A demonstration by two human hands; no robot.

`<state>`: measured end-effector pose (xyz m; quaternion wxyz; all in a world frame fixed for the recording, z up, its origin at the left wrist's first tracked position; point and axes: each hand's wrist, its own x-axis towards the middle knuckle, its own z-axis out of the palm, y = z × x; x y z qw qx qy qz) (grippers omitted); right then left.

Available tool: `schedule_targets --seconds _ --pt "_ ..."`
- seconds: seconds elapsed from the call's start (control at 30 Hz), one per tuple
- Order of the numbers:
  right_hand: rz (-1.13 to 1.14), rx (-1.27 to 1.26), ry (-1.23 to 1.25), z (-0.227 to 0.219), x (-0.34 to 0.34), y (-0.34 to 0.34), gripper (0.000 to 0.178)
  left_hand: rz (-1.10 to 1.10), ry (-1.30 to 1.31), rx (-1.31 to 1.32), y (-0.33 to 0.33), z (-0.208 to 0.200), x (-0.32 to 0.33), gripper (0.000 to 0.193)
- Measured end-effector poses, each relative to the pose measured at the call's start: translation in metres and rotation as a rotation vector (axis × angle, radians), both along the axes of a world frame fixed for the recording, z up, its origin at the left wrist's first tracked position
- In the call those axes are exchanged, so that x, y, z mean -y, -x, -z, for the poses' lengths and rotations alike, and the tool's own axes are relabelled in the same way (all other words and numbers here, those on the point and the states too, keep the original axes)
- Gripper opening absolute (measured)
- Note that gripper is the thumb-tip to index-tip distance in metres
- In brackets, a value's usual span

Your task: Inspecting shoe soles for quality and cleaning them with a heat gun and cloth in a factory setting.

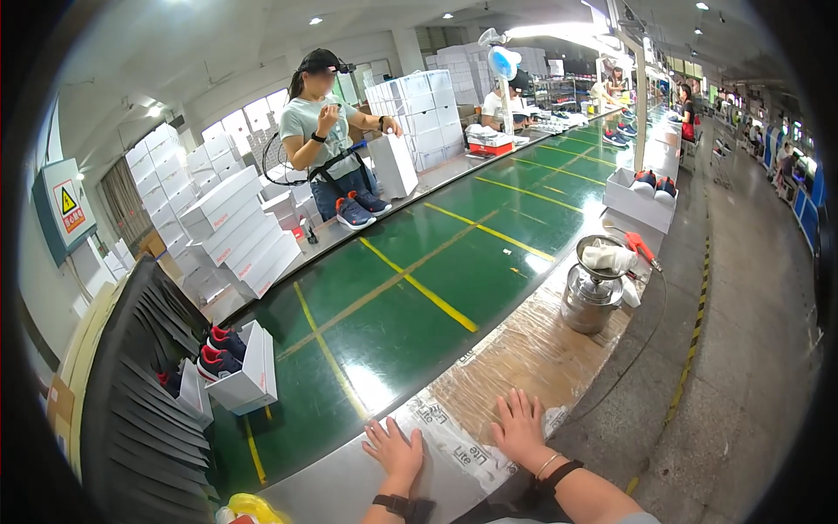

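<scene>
Both of my hands lie flat at the near side of a green conveyor belt (419,323). On a grey metal edge (349,467) rests my left hand (397,450), fingers spread and holding nothing. My right hand (521,428) presses on a brown board (515,367) wrapped in clear film, its fingers apart with nothing in them. Printed tape (454,441) runs across the surface between the two hands. Beyond my right hand stands a metal pot (591,301) with a dish on top that holds a whitish cloth (609,257).
A red-handled air gun (642,247) with a hose lies beside the pot. White boxes with dark shoes (223,354) sit at the belt's left end, by black strip curtains (140,410). Across the belt, a person (327,140) stands near stacked white boxes (231,227). Another shoe box (642,201) is far right.
</scene>
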<state>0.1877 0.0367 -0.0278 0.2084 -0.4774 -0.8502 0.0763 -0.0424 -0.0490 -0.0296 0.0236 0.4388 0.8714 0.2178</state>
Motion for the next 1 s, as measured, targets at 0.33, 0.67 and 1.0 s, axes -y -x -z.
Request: schedule_targets --seconds 0.33,0.67,1.0 --pt "0.058 0.041 0.038 0.003 -0.002 -0.006 0.057 -0.009 0.028 -0.007 -0.004 0.003 -0.006 0.072" --pt "0.034 0.031 -0.034 -0.004 0.000 -0.001 0.055 -0.002 0.033 -0.023 0.001 0.000 -0.003 0.071" --pt "-0.025 0.034 -0.007 0.007 -0.004 -0.001 0.057 -0.023 0.036 0.014 -0.003 -0.002 -0.004 0.073"
